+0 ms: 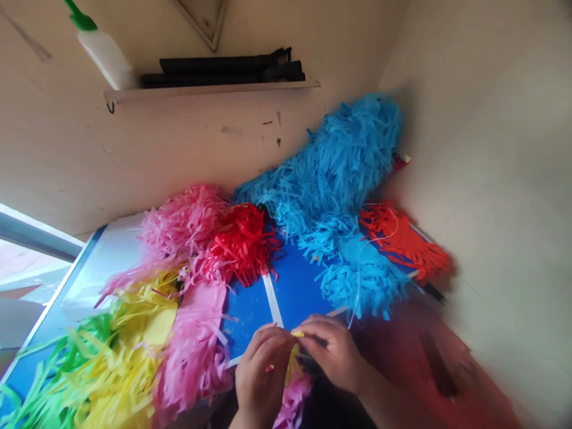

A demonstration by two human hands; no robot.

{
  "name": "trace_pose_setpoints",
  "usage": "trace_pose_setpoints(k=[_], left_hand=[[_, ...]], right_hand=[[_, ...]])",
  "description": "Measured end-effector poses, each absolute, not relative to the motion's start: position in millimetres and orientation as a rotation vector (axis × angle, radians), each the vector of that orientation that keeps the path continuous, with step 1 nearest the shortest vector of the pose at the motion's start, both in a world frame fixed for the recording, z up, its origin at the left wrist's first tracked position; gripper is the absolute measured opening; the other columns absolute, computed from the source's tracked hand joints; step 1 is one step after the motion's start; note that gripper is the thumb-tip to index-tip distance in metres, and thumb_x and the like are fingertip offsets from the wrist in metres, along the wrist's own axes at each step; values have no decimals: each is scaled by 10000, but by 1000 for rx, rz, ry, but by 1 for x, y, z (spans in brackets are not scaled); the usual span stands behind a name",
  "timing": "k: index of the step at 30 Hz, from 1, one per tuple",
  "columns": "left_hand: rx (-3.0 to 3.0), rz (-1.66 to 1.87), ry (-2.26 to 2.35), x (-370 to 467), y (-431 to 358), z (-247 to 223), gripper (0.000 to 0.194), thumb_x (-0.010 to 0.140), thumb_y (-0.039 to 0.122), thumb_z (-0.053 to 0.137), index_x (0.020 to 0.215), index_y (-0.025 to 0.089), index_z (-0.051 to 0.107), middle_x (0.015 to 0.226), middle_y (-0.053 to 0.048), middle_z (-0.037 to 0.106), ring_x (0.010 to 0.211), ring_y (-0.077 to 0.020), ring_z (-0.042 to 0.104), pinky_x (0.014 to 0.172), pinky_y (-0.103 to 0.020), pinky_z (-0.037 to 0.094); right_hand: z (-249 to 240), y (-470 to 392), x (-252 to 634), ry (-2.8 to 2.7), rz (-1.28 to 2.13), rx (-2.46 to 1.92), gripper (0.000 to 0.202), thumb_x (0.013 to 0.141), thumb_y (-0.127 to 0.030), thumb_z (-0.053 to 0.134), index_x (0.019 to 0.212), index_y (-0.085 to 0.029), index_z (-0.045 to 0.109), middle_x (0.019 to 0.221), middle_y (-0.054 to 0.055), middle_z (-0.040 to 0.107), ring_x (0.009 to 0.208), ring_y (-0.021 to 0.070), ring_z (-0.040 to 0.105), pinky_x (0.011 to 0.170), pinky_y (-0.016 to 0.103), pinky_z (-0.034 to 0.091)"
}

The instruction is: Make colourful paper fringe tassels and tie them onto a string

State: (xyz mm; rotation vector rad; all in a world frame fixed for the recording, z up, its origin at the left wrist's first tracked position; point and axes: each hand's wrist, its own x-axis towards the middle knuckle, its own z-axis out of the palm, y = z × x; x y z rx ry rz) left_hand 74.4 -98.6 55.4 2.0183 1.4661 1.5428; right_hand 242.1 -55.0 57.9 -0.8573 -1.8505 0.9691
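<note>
Both hands meet at the front edge of the blue table (250, 322). My left hand (263, 363) is closed with its fingertips at a small yellow piece (297, 334). From the other side, my right hand (333, 348) pinches the same yellow piece between thumb and fingers. Below them hang yellow strips (294, 364) and pink fringed strips (295, 400), partly hidden by my left hand. Nearest on the table are a pink fringed bundle (199, 339) to the left and a blue fringed bundle (364, 280) to the right.
Green (67, 363), yellow (120, 369), and red (243, 241) fringed bundles lie on the left half. A large blue fringed heap (344, 155) leans in the corner, with orange-red fringe (406, 238) beside it. Above, a wall shelf (214, 89) holds a green-tipped bottle (105, 56) and black objects (223, 68).
</note>
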Motion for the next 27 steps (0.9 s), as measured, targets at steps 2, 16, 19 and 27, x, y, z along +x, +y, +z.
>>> trace_pose_setpoints(k=[2,16,19,27], left_hand=[[2021,1542,1471,74,-99,54,117,868,140,659,937,229,691,818,-12,743,762,-163,728,843,-325,606],[2306,1566,1372,67,-93,55,98,904,174,620,916,207,712,789,-21,751,756,-152,741,839,-281,610],[2280,1542,1308,62,-88,50,94,896,198,634,937,218,717,797,-27,768,739,-171,749,785,-286,629],[2047,1494,1355,77,-91,50,61,898,221,642,917,238,697,791,-14,756,744,-174,744,744,-275,618]], right_hand=[[58,-55,243,-1847,942,-856,154,947,-236,590,927,-221,742,836,33,764,782,158,705,773,271,538],[65,-50,242,-1862,849,-783,186,934,-276,539,862,-223,702,735,30,739,695,158,679,736,314,482],[65,-49,244,-1861,812,-741,173,942,-273,550,878,-225,703,773,35,768,712,157,706,749,310,481],[60,-49,254,-1877,765,-769,122,918,-192,571,895,-226,685,784,19,760,716,155,690,767,320,472]])
